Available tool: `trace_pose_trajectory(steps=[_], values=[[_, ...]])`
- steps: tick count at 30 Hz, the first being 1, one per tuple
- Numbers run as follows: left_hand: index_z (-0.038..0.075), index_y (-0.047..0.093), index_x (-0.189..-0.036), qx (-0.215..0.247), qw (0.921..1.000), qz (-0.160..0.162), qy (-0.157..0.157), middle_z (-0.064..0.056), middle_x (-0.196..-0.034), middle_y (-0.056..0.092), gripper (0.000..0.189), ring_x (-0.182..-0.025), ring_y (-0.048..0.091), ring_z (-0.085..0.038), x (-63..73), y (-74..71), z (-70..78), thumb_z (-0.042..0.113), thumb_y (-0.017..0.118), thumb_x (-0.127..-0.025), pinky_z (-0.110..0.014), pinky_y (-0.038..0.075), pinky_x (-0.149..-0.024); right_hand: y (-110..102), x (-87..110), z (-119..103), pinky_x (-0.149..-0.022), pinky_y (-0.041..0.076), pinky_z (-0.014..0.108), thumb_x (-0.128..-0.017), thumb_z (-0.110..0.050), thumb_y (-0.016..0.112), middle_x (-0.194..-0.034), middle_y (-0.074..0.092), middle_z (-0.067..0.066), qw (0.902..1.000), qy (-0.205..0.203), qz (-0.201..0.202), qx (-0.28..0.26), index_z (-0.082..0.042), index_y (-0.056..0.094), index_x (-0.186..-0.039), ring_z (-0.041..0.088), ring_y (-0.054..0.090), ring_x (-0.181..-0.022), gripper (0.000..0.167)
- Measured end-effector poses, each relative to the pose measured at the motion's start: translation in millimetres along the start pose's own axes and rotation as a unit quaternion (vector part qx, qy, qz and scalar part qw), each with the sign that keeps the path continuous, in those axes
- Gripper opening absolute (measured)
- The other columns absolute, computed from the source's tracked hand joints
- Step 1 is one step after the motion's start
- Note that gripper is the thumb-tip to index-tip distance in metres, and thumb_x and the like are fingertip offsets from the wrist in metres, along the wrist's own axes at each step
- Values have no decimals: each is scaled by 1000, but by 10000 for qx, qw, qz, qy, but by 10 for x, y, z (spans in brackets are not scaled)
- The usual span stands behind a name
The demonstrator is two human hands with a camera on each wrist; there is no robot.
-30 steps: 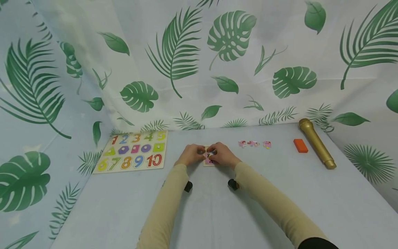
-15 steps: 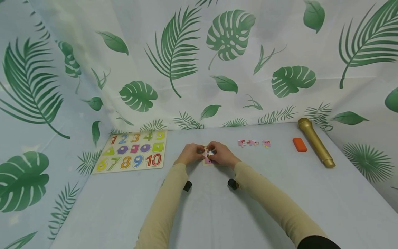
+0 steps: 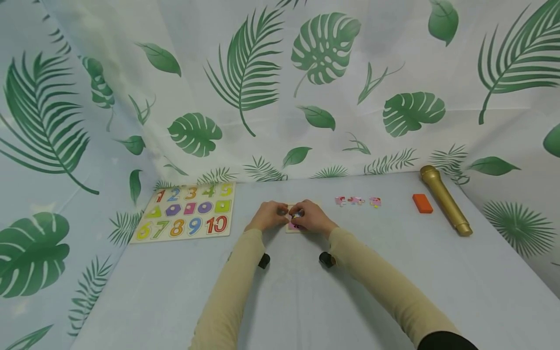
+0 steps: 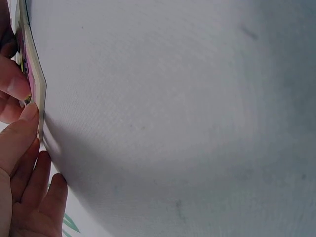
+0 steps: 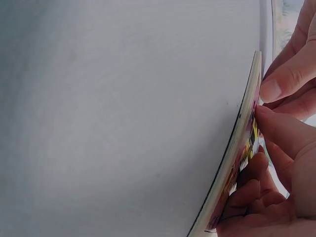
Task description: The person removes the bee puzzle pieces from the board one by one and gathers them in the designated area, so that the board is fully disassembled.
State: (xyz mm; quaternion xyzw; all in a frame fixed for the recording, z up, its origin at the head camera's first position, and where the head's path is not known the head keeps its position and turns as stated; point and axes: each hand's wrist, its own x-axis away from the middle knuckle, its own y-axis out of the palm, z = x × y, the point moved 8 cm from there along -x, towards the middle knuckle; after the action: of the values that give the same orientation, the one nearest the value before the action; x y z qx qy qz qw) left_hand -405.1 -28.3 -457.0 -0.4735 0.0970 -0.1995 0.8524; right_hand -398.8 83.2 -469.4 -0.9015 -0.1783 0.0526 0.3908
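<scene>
A small jigsaw board (image 3: pixel 290 230) with a pink picture lies on the table between both hands. My left hand (image 3: pixel 269 217) holds its left side; in the left wrist view the thumb lies on the rim of the board (image 4: pixel 41 91), the other fingers beside it. My right hand (image 3: pixel 314 217) is over the board's right part, its thumb and fingertips pinching a small puzzle piece (image 5: pixel 254 134) with yellow and dark print against the picture. Both hands' thumbs nearly meet. Much of the picture is hidden under the fingers.
Three loose pink puzzle pieces (image 3: pixel 356 201) lie right of the board. Farther right are an orange block (image 3: pixel 422 204) and a gold microphone (image 3: pixel 446 201). On the left lies a number-and-shape board (image 3: pixel 183 213). A leaf-print cloth (image 3: pixel 271 73) hangs behind the table.
The right fingers shift slightly over the board; a white patch in the picture, plain half a second ago, is now mostly covered. The left hand stays in place.
</scene>
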Motion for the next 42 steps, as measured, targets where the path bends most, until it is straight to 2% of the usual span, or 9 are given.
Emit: trace_pose_trajectory(steps=[8, 19, 28, 32, 37, 42], values=[[4, 72, -114, -89, 10000, 29, 32, -6, -132, 62, 31, -124, 55, -27, -10, -2, 3, 14, 77, -85, -38, 41, -107, -9, 3, -4, -87, 48, 41, -87, -7, 69, -109, 63, 11, 10000, 19, 57, 15, -3, 70, -108, 25, 53, -97, 22], [8, 74, -111, -98, 10000, -10, 15, -6, -132, 62, 28, -126, 54, -27, -12, 9, 13, 16, 77, -85, -39, 39, -109, 4, -6, 50, -88, 47, 40, -88, -6, 69, -112, 61, 11, 9992, 349, 84, -174, -5, 71, -110, 25, 52, -100, 22], [7, 73, -112, -39, 9999, -57, -127, -5, -134, 61, 29, -127, 53, -27, -12, 28, 1, 16, 77, -85, -38, 39, -110, 7, -7, 64, -77, 46, 34, -87, -6, 70, -114, 60, 12, 9992, 313, 167, -168, -5, 72, -108, 23, 52, -93, 21], [6, 72, -113, -3, 9998, -100, -189, -5, -134, 60, 30, -128, 52, -26, -13, 35, -5, 16, 77, -85, -38, 38, -110, 19, -14, 86, -79, 47, 35, -88, -7, 70, -117, 59, 12, 9990, 379, 152, -174, -6, 73, -108, 24, 53, -94, 20], [5, 72, -114, -80, 9999, -84, -99, -6, -133, 61, 32, -127, 53, -26, -19, 34, -3, 16, 77, -85, -38, 39, -109, 23, -11, 97, -79, 46, 34, -89, -10, 69, -115, 61, 11, 9987, 471, 129, -111, -7, 72, -114, 23, 52, -95, 26], [5, 72, -113, -112, 9999, -73, -95, -5, -133, 62, 31, -127, 53, -26, -21, 29, -12, 17, 77, -85, -37, 39, -109, 20, -3, 79, -78, 47, 35, -89, -10, 68, -116, 62, 12, 9995, 295, 137, -38, -6, 72, -113, 23, 53, -93, 25]])
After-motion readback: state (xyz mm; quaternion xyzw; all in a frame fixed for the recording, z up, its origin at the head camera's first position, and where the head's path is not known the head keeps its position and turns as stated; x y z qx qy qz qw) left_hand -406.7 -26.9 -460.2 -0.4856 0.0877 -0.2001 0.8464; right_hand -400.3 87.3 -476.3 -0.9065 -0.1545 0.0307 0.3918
